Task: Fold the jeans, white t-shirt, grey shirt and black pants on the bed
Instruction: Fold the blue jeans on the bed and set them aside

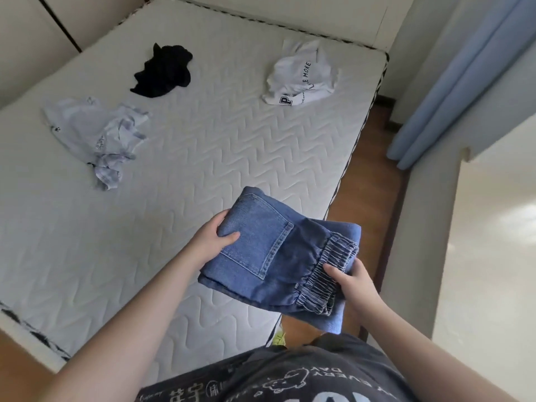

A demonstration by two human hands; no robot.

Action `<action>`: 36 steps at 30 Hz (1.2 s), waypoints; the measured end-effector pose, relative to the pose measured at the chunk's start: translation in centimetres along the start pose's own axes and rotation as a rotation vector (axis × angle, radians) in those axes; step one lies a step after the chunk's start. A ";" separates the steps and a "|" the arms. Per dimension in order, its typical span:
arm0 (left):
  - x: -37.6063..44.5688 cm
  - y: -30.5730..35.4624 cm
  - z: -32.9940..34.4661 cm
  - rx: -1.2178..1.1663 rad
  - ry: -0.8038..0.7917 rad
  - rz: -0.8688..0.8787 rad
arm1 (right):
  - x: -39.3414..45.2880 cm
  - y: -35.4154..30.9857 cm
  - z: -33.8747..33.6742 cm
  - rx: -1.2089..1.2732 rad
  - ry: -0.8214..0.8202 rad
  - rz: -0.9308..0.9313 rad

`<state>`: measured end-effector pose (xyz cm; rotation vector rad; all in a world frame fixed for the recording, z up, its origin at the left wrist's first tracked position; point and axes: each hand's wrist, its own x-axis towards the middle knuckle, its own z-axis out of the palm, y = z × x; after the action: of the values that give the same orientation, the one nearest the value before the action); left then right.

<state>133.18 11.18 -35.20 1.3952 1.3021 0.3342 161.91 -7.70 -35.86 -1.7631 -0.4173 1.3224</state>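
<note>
- The jeans (269, 250) are folded into a thick blue bundle, held up over the near right corner of the bed (203, 146), partly past its edge and above the wooden floor (368, 181).
- A stitched back pocket faces up on the bundle; the gathered elastic waistband lies along its right side, and lighter denim layers stick out underneath.
- The left hand (213, 242) grasps the bundle's left edge, thumb on top, fingers tucked under.
- The right hand (352, 281) grasps the waistband end, thumb pressed on the elastic, fingers below the cloth.
- The white t-shirt (301, 74) lies crumpled near the far right corner of the bed, black lettering showing, some of it lost in the creases.
- The black pants (162, 72) sit in a dark heap at the far middle; I can make out no legs or waist in it.
- The grey shirt (95, 134) is spread loosely on the left, wrinkled, with small dark marks too tiny to read.
- All three lie well apart from each other and from the jeans.
- The fingers under the jeans are hidden by the denim, so how far they curl I cannot tell.
- The bundle's underside and how many folds it has are out of sight.
- A blue curtain (452, 91) hangs at the right, its top cut off.
- The person's dark printed top (290, 375) fills the bottom edge.
</note>
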 end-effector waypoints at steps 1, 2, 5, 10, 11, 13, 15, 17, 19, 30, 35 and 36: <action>0.9 -0.2 -0.2 0.017 0.005 -0.023 | 1.0 -0.4 0.2 0.000 -0.015 0.026; 1.9 -0.3 -0.4 0.035 0.015 -0.056 | 2.1 -0.7 0.3 0.001 -0.034 0.051; 4.9 -0.4 -0.7 0.083 0.039 -0.165 | 5.4 -1.7 0.7 0.018 -0.078 0.119; 9.3 0.6 -0.8 0.106 0.074 -0.261 | 11.0 -4.2 1.2 0.070 -0.169 0.228; 10.0 0.9 -0.7 0.114 0.089 -0.265 | 12.2 -4.6 1.2 0.076 -0.181 0.251; 11.5 1.2 -0.7 0.133 0.107 -0.269 | 14.2 -5.1 1.1 0.086 -0.208 0.309; 12.7 1.3 -0.7 0.186 0.114 -0.280 | 16.1 -5.2 1.3 0.071 -0.246 0.354; 14.0 0.9 -0.8 0.216 0.137 -0.284 | 17.6 -5.0 1.7 0.045 -0.272 0.382; 15.4 0.2 -1.0 0.251 0.139 -0.274 | 19.3 -4.3 2.4 0.037 -0.271 0.420; 19.9 -10.6 -2.8 0.346 0.238 -0.301 | 27.1 4.8 9.7 0.050 -0.288 0.526; 24.0 -14.1 -3.9 0.375 0.156 -0.253 | 28.7 9.4 10.4 0.121 -0.209 0.542; 24.6 -15.0 -3.9 0.385 0.130 -0.259 | 28.9 10.3 10.2 0.107 -0.189 0.543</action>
<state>131.13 29.53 -57.69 1.5152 1.6982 -0.0050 161.42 11.11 -62.11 -1.7301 0.0436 1.8610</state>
